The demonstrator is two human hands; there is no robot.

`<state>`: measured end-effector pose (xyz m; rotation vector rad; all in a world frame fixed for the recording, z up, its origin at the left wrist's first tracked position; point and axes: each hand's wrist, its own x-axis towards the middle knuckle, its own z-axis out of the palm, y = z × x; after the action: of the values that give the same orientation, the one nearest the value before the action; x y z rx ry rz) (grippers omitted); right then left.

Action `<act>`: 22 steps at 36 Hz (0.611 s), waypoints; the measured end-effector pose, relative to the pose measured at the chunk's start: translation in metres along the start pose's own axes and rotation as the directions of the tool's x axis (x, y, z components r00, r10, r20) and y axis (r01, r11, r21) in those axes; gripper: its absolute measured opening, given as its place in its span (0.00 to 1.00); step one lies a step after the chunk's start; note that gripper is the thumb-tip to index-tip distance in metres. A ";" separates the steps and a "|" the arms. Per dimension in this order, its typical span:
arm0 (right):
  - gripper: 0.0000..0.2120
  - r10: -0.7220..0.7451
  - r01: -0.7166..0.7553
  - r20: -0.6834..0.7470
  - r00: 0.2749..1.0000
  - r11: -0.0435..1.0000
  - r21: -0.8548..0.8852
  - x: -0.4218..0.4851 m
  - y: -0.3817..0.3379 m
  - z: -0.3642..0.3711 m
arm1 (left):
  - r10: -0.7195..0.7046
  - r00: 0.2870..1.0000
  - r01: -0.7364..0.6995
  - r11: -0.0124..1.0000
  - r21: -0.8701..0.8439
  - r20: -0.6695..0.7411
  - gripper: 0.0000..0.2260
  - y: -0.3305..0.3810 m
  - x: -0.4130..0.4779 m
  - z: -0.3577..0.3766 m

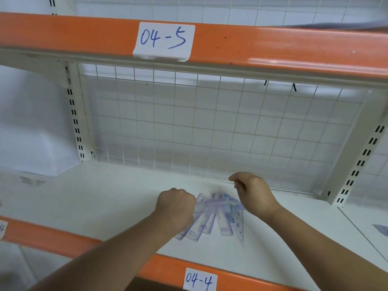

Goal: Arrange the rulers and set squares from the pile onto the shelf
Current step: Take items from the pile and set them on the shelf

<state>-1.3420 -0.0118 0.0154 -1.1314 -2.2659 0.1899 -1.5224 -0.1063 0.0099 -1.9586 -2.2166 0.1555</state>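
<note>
A fanned pile of clear, purple-printed rulers (206, 221) and a set square (238, 222) lies on the white shelf (100, 202). My left hand (176, 206) is curled over the left end of the pile and grips several rulers. My right hand (254, 192) hovers just right of and behind the pile, fingers curled; whether it pinches a clear piece is too blurred to tell.
A white wire grid (210, 127) backs the shelf. An orange beam labelled 04-5 (163, 40) runs overhead, and an orange front edge labelled 04-4 (199, 280) is below. A purple item (382, 229) lies on the neighbouring shelf at far right.
</note>
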 end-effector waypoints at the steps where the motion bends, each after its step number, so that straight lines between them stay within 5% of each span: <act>1: 0.11 -0.025 0.025 0.017 1.000 1.000 -0.007 -0.001 -0.001 0.000 | -0.005 1.000 0.005 1.000 0.011 0.007 0.08 0.000 0.000 0.000; 6: 0.23 -0.269 0.320 0.259 0.928 0.930 -0.182 -0.009 -0.017 0.000 | -0.004 1.000 0.004 0.999 0.041 0.014 0.10 0.006 0.002 0.000; 10: 0.15 -0.427 0.491 0.247 0.870 0.801 -0.343 -0.012 -0.021 0.014 | 0.010 1.000 -0.010 1.000 0.014 -0.022 0.10 0.009 0.002 -0.003; 15: 0.13 -0.440 0.463 0.157 0.884 0.779 -0.423 -0.011 -0.017 0.021 | -0.001 0.996 -0.003 0.999 -0.047 -0.086 0.12 0.008 0.002 -0.003; 19: 0.14 -0.332 0.350 0.126 0.935 0.800 -0.487 -0.009 -0.011 0.020 | -0.086 0.995 0.082 0.995 -0.062 -0.057 0.38 0.002 0.005 0.001; 22: 0.15 -0.286 0.294 0.099 0.953 0.797 -0.527 -0.010 -0.005 0.018 | -0.146 0.986 0.143 0.989 -0.038 -0.084 0.28 -0.004 0.008 0.008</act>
<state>-1.3508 -0.0203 -0.0022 -1.0103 -2.5470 -0.6049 -1.5290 -0.0987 0.0033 -1.7749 -2.3073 0.0155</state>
